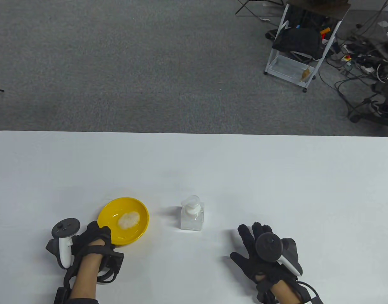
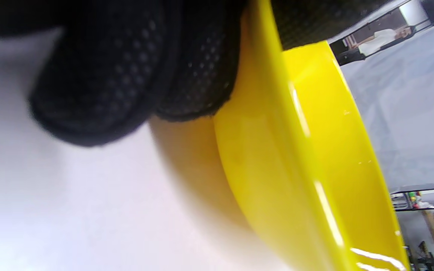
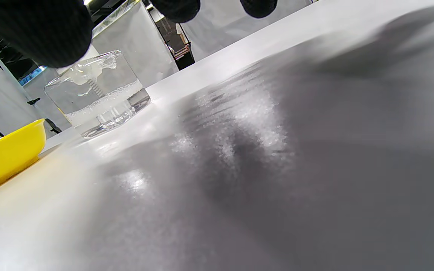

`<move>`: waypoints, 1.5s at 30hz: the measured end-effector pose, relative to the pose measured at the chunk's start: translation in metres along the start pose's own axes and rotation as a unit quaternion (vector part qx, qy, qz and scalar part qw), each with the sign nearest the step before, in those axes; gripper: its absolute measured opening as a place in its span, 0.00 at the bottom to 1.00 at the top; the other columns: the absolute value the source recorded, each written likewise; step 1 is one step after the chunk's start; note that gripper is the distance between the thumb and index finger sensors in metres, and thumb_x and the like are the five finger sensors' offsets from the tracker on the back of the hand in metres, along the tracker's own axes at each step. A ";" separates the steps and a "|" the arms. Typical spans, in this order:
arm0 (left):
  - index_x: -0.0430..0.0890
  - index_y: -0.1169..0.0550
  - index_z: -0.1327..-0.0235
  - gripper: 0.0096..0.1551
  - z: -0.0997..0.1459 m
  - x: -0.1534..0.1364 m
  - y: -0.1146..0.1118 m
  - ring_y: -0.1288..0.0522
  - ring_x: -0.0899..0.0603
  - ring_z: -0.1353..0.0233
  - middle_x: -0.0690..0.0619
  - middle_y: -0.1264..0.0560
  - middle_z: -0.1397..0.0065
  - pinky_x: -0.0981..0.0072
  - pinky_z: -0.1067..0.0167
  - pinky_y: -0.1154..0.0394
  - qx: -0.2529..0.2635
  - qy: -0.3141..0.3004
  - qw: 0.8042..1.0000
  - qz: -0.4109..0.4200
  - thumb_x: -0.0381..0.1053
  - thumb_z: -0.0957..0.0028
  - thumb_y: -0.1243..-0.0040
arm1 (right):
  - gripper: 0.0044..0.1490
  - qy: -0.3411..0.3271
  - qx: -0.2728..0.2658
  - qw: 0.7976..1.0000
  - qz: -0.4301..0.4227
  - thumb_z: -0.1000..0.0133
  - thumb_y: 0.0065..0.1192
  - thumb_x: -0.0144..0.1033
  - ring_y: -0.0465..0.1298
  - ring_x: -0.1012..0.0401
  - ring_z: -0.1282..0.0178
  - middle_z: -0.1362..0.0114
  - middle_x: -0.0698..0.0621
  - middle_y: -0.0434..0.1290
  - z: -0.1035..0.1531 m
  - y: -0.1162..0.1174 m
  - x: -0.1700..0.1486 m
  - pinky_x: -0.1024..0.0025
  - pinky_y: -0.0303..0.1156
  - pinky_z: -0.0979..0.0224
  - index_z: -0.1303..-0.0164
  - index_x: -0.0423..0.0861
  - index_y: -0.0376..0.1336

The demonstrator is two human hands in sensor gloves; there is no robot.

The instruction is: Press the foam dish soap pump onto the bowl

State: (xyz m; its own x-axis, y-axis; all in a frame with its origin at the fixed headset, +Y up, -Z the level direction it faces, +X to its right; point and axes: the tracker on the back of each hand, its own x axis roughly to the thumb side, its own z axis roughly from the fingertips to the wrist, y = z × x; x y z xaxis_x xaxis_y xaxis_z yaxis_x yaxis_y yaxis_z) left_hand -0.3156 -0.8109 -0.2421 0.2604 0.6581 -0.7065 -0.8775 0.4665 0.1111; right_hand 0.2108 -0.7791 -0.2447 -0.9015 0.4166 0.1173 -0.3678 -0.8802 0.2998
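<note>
Table view: 1 mound of white foam (image 1: 128, 220) already sitting in the yellow bowl (image 1: 109, 211), so pressing looks done, or nearly. Left hand (image 1: 94, 238) at the bowl's near-left rim, fingers on the edge, holding it steady on the white table (image 1: 213, 164). Soap bottle (image 1: 192, 216) standing upright just right of the bowl, apart from it, clear and square with a white pump head on top. Right hand (image 1: 260, 253) well off the bottle, lower right, fingers spread, gripping nothing. Probably left: letting go of the bowl, or 1 more press if more foam is wanted.

Left wrist view: gloved fingers (image 2: 126, 67) pressed against the bowl's outer wall (image 2: 277, 169), rim glossy and smooth.

Right wrist view: bottle (image 3: 96, 98) upright beyond the fingertips (image 3: 36, 30), untouched, partly filled with clear liquid, a bubbly line at its surface; bowl edge (image 3: 9, 154) at far left.
</note>
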 end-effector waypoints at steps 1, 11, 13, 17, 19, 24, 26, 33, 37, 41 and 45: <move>0.46 0.39 0.33 0.36 0.001 0.000 0.000 0.12 0.44 0.69 0.49 0.16 0.58 0.63 0.78 0.17 0.003 0.002 1.000 -0.009 0.54 0.53 0.42 | 0.56 0.000 0.000 1.000 0.000 0.52 0.55 0.69 0.35 0.33 0.19 0.15 0.35 0.37 0.000 0.000 0.000 0.14 0.43 0.35 0.19 0.60 0.39; 0.56 0.51 0.27 0.50 0.080 0.047 -0.007 0.54 0.32 0.19 0.47 0.56 0.19 0.36 0.28 0.44 0.115 -0.153 0.968 -0.165 0.68 0.55 0.41 | 0.57 -0.022 -0.027 0.999 -0.013 0.53 0.53 0.72 0.35 0.33 0.18 0.15 0.35 0.37 0.005 0.000 0.014 0.12 0.37 0.39 0.19 0.60 0.39; 0.56 0.48 0.26 0.49 0.103 0.055 -0.024 0.61 0.34 0.18 0.50 0.60 0.18 0.31 0.28 0.49 0.101 -0.206 0.951 -0.207 0.69 0.56 0.42 | 0.57 -0.024 -0.036 0.999 -0.005 0.53 0.53 0.72 0.35 0.33 0.18 0.15 0.35 0.37 0.006 0.001 0.018 0.12 0.37 0.39 0.19 0.60 0.39; 0.58 0.48 0.24 0.51 0.146 0.064 -0.073 0.64 0.33 0.17 0.54 0.63 0.18 0.22 0.31 0.53 0.051 -0.302 0.910 -0.281 0.74 0.58 0.43 | 0.57 -0.030 -0.032 0.999 0.002 0.54 0.53 0.72 0.34 0.33 0.19 0.15 0.35 0.37 0.005 0.006 0.021 0.12 0.35 0.39 0.19 0.60 0.39; 0.59 0.48 0.24 0.52 0.163 0.065 -0.103 0.64 0.33 0.17 0.55 0.64 0.17 0.21 0.31 0.54 0.016 -0.334 0.886 -0.320 0.77 0.58 0.45 | 0.57 -0.026 -0.019 0.999 0.008 0.53 0.51 0.73 0.33 0.34 0.19 0.15 0.36 0.35 0.005 0.006 0.022 0.12 0.34 0.39 0.19 0.61 0.38; 0.64 0.52 0.23 0.55 0.169 0.067 -0.152 0.70 0.32 0.17 0.57 0.67 0.16 0.18 0.32 0.59 -0.020 -0.353 0.847 -0.397 0.82 0.62 0.49 | 0.57 -0.028 -0.040 0.999 0.010 0.53 0.51 0.73 0.33 0.34 0.19 0.15 0.35 0.35 0.006 0.005 0.021 0.13 0.35 0.38 0.19 0.60 0.38; 0.65 0.53 0.23 0.57 0.165 0.068 -0.161 0.71 0.32 0.17 0.56 0.67 0.16 0.17 0.32 0.59 -0.022 -0.360 0.848 -0.390 0.83 0.63 0.50 | 0.57 -0.027 -0.045 0.999 0.009 0.53 0.52 0.73 0.34 0.34 0.18 0.15 0.35 0.36 0.007 0.006 0.021 0.13 0.35 0.38 0.19 0.60 0.38; 0.65 0.56 0.24 0.58 0.150 0.059 -0.172 0.73 0.33 0.18 0.56 0.70 0.17 0.17 0.32 0.60 -0.043 -0.360 0.846 -0.391 0.83 0.63 0.50 | 0.56 -0.019 -0.053 0.998 0.021 0.53 0.52 0.72 0.35 0.33 0.19 0.15 0.35 0.37 0.006 0.009 0.021 0.12 0.36 0.39 0.19 0.59 0.39; 0.64 0.57 0.24 0.58 0.146 0.057 -0.172 0.72 0.33 0.17 0.55 0.70 0.17 0.17 0.32 0.59 -0.046 -0.355 0.847 -0.394 0.83 0.63 0.50 | 0.56 -0.015 -0.050 0.998 0.025 0.53 0.52 0.72 0.35 0.33 0.19 0.16 0.34 0.37 0.005 0.011 0.021 0.13 0.36 0.38 0.19 0.59 0.39; 0.65 0.56 0.24 0.57 0.144 0.056 -0.175 0.72 0.34 0.17 0.55 0.69 0.17 0.18 0.31 0.60 -0.045 -0.347 0.845 -0.405 0.83 0.63 0.50 | 0.55 -0.014 -0.061 0.998 0.019 0.53 0.52 0.71 0.36 0.33 0.19 0.16 0.34 0.38 0.008 0.011 0.020 0.12 0.36 0.39 0.19 0.59 0.41; 0.64 0.55 0.24 0.57 0.145 0.055 -0.175 0.72 0.34 0.17 0.55 0.69 0.17 0.18 0.31 0.60 -0.039 -0.345 0.843 -0.410 0.83 0.62 0.49 | 0.55 -0.016 -0.056 0.998 0.023 0.53 0.52 0.71 0.36 0.33 0.19 0.16 0.34 0.38 0.008 0.014 0.021 0.13 0.37 0.39 0.19 0.58 0.41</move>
State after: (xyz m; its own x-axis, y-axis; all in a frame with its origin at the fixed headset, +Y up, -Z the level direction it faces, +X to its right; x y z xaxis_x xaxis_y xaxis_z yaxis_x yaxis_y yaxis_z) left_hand -0.0893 -0.7709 -0.1991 0.9415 0.3327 0.0544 -0.3049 0.9093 -0.2833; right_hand 0.1890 -0.7806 -0.2306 -0.9109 0.3808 0.1591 -0.3512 -0.9177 0.1856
